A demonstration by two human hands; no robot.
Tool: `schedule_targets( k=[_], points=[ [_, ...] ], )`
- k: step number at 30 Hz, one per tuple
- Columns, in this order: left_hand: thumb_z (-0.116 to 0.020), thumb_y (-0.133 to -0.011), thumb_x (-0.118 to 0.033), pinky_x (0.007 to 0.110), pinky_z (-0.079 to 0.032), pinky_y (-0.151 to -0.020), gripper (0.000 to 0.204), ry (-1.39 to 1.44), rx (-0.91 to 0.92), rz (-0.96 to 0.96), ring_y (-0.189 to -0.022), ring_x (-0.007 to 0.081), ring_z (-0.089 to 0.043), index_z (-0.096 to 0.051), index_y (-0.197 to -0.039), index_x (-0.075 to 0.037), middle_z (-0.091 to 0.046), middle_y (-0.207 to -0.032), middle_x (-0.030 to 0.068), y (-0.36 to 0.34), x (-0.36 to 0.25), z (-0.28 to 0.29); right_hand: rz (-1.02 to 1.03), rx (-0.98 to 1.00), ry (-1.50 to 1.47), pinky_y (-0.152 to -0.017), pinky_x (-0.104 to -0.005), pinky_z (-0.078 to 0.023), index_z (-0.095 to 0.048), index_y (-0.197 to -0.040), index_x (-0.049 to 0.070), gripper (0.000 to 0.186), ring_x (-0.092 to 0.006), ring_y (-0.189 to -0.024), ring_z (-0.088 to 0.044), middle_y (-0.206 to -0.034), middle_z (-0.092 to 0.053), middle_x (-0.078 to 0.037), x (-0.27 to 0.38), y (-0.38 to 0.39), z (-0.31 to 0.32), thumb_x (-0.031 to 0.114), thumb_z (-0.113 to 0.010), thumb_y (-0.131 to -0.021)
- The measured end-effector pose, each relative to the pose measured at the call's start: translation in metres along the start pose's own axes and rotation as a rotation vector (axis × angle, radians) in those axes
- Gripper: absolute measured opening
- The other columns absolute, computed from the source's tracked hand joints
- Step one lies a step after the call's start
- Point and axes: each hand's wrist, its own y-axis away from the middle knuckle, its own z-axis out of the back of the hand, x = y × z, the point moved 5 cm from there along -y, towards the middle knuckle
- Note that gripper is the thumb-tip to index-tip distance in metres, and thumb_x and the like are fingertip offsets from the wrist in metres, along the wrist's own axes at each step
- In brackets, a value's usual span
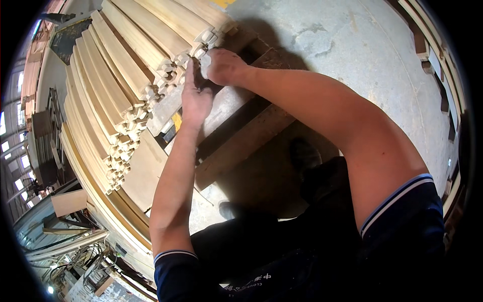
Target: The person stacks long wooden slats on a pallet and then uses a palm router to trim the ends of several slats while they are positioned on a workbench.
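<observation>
A big stack of long pale wooden mouldings (126, 65) lies on a wooden pallet (236, 141), their profiled ends facing me. My left hand (195, 98) rests flat against the ends of the strips near the middle of the stack. My right hand (224, 65) is curled on the end of a strip (201, 48) at the top right of the stack; the fingers hide how it grips. Both hands sit close together, almost touching.
Concrete floor (352, 45) stretches to the right. My dark shoes (302, 153) stand beside the pallet boards. More wooden frames (443, 90) lean along the right rim. Machinery, boards and windows fill the left and lower left.
</observation>
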Motion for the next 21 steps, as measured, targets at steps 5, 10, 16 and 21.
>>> schedule_targets(
  k=[5,10,16,21],
  points=[
    [-0.044,-0.083,0.025,0.034,-0.037,-0.12,0.094,-0.033,-0.001,-0.013,-0.145,0.0259,-0.047,-0.019,-0.167,-0.01,-0.044,-0.161,0.0151,0.0,-0.005,0.0,0.488,-1.015,0.594,-0.056,-0.0386,-0.049,-0.052,-0.068,0.004,0.017,-0.0288,-0.064,-0.051,-0.067,-0.047,-0.018,0.007,0.006,0.006,0.009,-0.052,-0.084],
    [-0.045,-0.084,0.024,0.034,-0.036,-0.121,0.093,-0.056,0.031,-0.016,-0.145,0.0257,-0.046,-0.02,-0.166,-0.009,-0.042,-0.161,0.0152,-0.005,-0.008,-0.012,0.547,-1.06,0.776,-0.066,-0.0436,-0.049,-0.051,-0.079,0.001,0.013,-0.0295,-0.073,-0.055,-0.076,-0.05,-0.02,-0.005,0.006,0.005,0.012,-0.051,-0.085],
    [-0.046,-0.081,0.023,0.034,-0.034,-0.121,0.095,-0.083,0.019,-0.044,-0.147,0.0274,-0.044,-0.019,-0.167,-0.009,-0.04,-0.163,0.0166,-0.002,-0.012,-0.009,0.237,-0.381,0.471,-0.082,-0.0465,-0.053,-0.06,-0.095,-0.003,0.022,-0.038,-0.091,-0.065,-0.099,-0.062,-0.027,0.008,0.0,0.021,0.016,-0.051,-0.088],
    [-0.053,-0.084,0.013,0.034,-0.034,-0.122,0.086,-0.114,-0.018,-0.047,-0.147,0.0298,-0.045,-0.025,-0.164,-0.001,-0.046,-0.159,0.0224,0.002,-0.012,-0.001,-0.069,-0.181,-0.108,-0.107,-0.0438,-0.05,-0.06,-0.124,-0.007,0.044,-0.0447,-0.127,-0.061,-0.133,-0.061,-0.033,0.029,0.031,0.057,0.021,-0.054,-0.09]
  ],
)
